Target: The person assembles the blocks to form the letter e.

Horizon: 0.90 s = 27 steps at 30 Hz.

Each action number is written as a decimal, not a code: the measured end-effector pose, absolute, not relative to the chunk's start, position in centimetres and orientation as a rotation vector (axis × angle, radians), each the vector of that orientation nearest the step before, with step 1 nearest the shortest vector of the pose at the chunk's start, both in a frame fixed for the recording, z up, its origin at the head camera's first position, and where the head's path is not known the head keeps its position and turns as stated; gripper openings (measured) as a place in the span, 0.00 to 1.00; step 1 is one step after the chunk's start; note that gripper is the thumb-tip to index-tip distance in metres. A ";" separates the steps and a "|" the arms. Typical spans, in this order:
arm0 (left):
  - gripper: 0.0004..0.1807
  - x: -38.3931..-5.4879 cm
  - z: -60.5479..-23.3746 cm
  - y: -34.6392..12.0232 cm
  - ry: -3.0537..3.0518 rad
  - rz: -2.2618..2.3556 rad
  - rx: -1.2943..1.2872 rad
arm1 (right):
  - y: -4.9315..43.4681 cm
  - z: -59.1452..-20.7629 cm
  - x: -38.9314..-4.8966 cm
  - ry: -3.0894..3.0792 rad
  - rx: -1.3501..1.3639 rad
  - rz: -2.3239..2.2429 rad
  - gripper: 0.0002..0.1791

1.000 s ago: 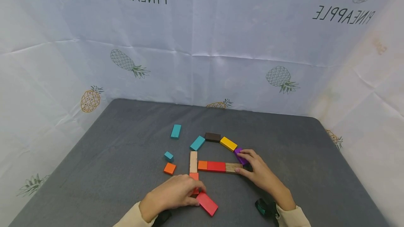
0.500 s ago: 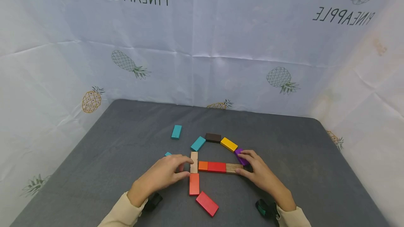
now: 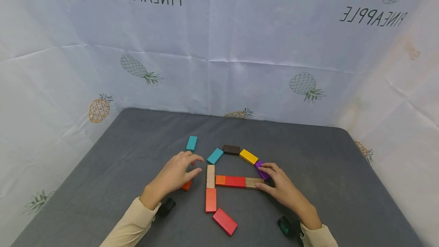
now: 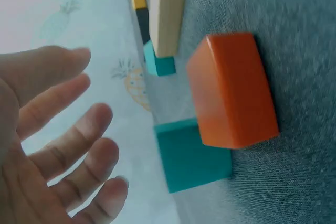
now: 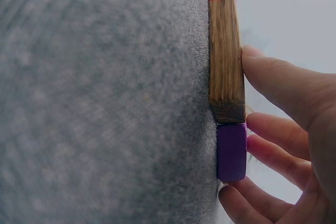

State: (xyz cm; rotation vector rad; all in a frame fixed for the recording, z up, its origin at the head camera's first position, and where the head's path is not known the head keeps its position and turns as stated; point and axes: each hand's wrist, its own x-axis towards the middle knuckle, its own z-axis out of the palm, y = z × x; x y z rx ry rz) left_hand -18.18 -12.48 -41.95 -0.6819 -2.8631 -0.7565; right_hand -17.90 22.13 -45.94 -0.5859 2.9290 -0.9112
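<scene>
My left hand hovers with spread fingers and nothing in them. An orange block and a small teal block lie beside it in the left wrist view; the head view mostly hides both. On the right, my right hand curls its fingers over a purple block, one fingertip at its end. Its thumb rests on a brown wooden block touching the purple one. That wooden block ends a row with a red block and a small orange block.
A teal block, a dark brown block and a yellow block form an arc. A pale wooden block and a coral block line up below. A pinkish-red block lies nearest; another teal block sits apart.
My left hand has left the coral and pinkish-red blocks and moved left and away from me, over the loose orange and small teal blocks. The right hand stays in place.
</scene>
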 end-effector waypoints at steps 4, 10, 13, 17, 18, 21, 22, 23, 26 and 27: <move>0.15 -19.0 -42.1 -12.5 -2.881 -0.737 -0.586 | 22.2 -46.0 -17.9 2.928 -0.595 -0.914 0.29; 0.17 -20.1 -42.7 -12.8 -2.905 -0.696 -0.494 | 22.2 -46.0 -17.9 2.935 -0.600 -0.912 0.29; 0.19 -20.6 -42.9 -13.0 -2.899 -0.677 -0.462 | 22.2 -46.0 -17.9 2.933 -0.597 -0.913 0.29; 0.22 -21.2 -43.2 -13.0 -2.907 -0.668 -0.412 | 22.2 -45.8 -17.8 2.931 -0.591 -0.913 0.29; 0.22 -21.4 -43.3 -13.0 -2.916 -0.666 -0.397 | 22.2 -45.8 -17.8 2.930 -0.591 -0.913 0.29; 0.24 -21.8 -43.3 -13.0 -2.954 -0.684 -0.344 | 22.1 -45.8 -17.8 2.926 -0.587 -0.915 0.30; 0.24 -21.9 -43.4 -12.9 -2.967 -0.691 -0.328 | 22.1 -45.8 -17.8 2.924 -0.587 -0.915 0.30; 0.24 -22.0 -43.4 -12.9 -2.979 -0.697 -0.313 | 22.1 -45.8 -17.8 2.922 -0.587 -0.917 0.30; 0.25 -22.4 -43.6 -12.9 -3.004 -0.715 -0.276 | 22.1 -45.8 -17.8 2.917 -0.584 -0.918 0.30; 0.25 -22.5 -43.7 -13.0 -3.010 -0.717 -0.268 | 22.1 -45.8 -17.8 2.919 -0.584 -0.917 0.30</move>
